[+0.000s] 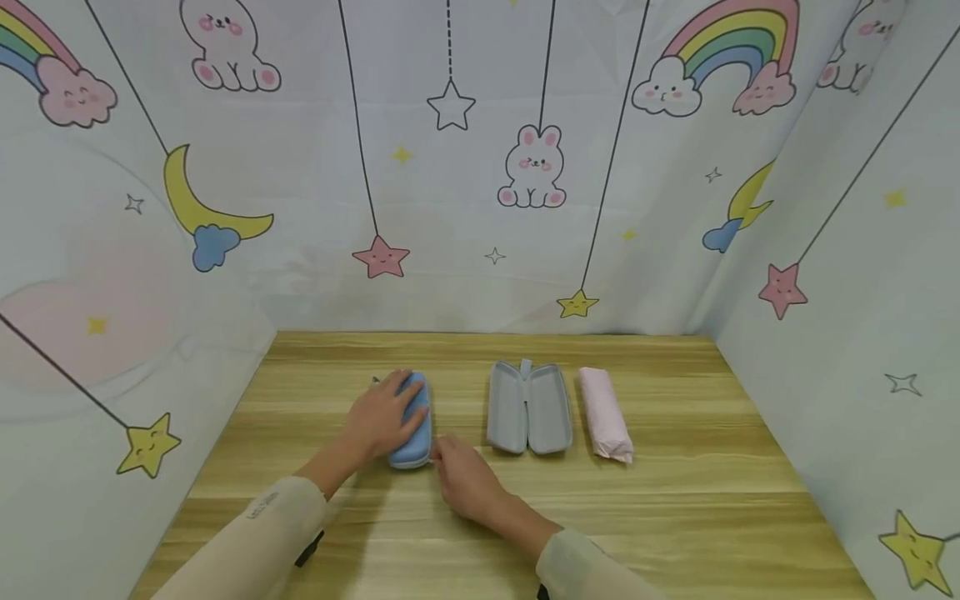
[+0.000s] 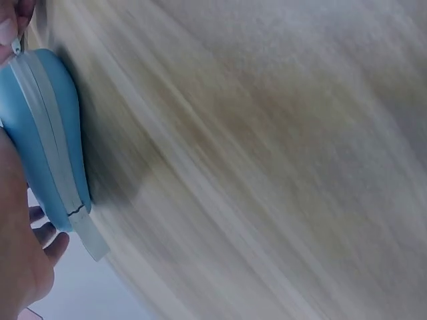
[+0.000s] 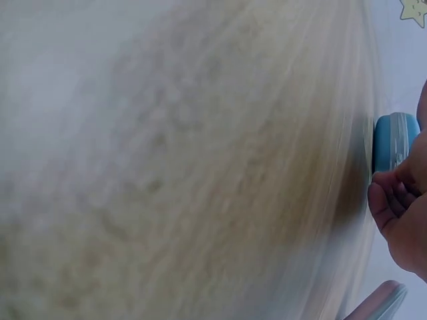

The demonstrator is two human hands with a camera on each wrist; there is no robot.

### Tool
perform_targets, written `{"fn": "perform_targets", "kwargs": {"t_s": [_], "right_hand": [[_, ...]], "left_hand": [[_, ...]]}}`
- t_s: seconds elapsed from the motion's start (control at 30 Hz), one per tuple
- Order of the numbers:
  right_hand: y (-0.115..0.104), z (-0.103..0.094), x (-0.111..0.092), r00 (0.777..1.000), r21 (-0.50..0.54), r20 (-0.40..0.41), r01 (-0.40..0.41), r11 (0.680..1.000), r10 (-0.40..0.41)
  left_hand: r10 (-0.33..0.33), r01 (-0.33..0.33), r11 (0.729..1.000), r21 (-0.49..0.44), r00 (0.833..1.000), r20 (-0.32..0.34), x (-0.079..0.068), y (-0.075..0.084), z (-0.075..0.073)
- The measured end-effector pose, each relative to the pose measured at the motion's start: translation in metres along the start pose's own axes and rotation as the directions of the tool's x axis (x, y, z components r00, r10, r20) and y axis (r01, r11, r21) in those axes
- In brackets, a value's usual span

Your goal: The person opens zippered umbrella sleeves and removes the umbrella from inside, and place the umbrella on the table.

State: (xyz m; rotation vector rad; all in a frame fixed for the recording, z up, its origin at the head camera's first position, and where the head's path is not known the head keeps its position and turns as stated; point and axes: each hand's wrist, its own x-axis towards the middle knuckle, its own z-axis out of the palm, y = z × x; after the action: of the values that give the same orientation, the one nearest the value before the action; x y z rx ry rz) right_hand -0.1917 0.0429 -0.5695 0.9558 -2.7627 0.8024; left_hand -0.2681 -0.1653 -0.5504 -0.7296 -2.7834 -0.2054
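A blue zip case (image 1: 411, 452) lies on the wooden table, left of the middle. Over its top my left hand (image 1: 381, 419) spreads, the fingers bent round its far end and side. In the left wrist view, a pale zipper band runs along the case (image 2: 69, 107), with a grey fabric tab (image 2: 91, 237) at one end. At the near right corner my right hand (image 1: 467, 479) pinches the small zipper pull (image 2: 17, 47). Both hands are close together at this case. To the right, a grey case (image 1: 507, 414) lies spread flat, showing two hollow halves.
A pink wrapped packet (image 1: 604, 414) lies right of the grey case. White fabric walls (image 1: 480, 292) with printed stars and rabbits enclose the wooden table (image 1: 675, 500) at the back and both sides.
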Motion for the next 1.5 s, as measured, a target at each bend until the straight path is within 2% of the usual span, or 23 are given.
{"fn": "perform_targets", "kwargs": {"t_s": [0.1,0.27,0.43,0.67,0.83,1.13,1.27,1.5], "right_hand": [[0.002,-0.001,-0.001,0.999,-0.018,-0.014,-0.05,0.999,0.05],[0.004,-0.003,0.001,0.997,-0.048,-0.016,-0.081,0.996,0.08],[0.007,-0.002,0.003,0.993,-0.102,-0.05,-0.11,0.989,0.105],[0.008,-0.003,0.004,0.985,-0.138,-0.124,-0.136,0.981,0.119],[0.008,-0.002,0.003,0.983,-0.125,-0.131,-0.143,0.982,0.126],[0.012,0.0,0.0,0.988,-0.103,-0.135,-0.088,0.991,0.074],[0.01,0.002,-0.002,0.989,-0.067,-0.121,-0.089,0.994,0.081],[0.007,0.003,-0.004,0.99,-0.085,-0.134,-0.055,0.995,0.043]], "left_hand": [[0.051,-0.051,0.999,0.018,0.999,-0.008,-0.001,-0.006,-0.003],[0.136,-0.135,0.99,-0.042,0.991,0.019,-0.006,-0.017,-0.003],[0.168,-0.164,0.984,-0.068,0.984,0.064,-0.011,-0.028,-0.006],[0.148,-0.147,0.989,-0.018,0.975,0.166,-0.014,-0.037,-0.011],[0.12,-0.121,0.993,-0.007,0.972,0.201,-0.013,-0.037,-0.012],[0.08,-0.082,0.997,-0.003,0.972,0.222,-0.012,-0.034,-0.015],[0.084,-0.085,0.996,-0.005,0.972,0.218,-0.012,-0.033,-0.016],[0.086,-0.087,0.996,-0.005,0.973,0.212,-0.012,-0.032,-0.015]]}}
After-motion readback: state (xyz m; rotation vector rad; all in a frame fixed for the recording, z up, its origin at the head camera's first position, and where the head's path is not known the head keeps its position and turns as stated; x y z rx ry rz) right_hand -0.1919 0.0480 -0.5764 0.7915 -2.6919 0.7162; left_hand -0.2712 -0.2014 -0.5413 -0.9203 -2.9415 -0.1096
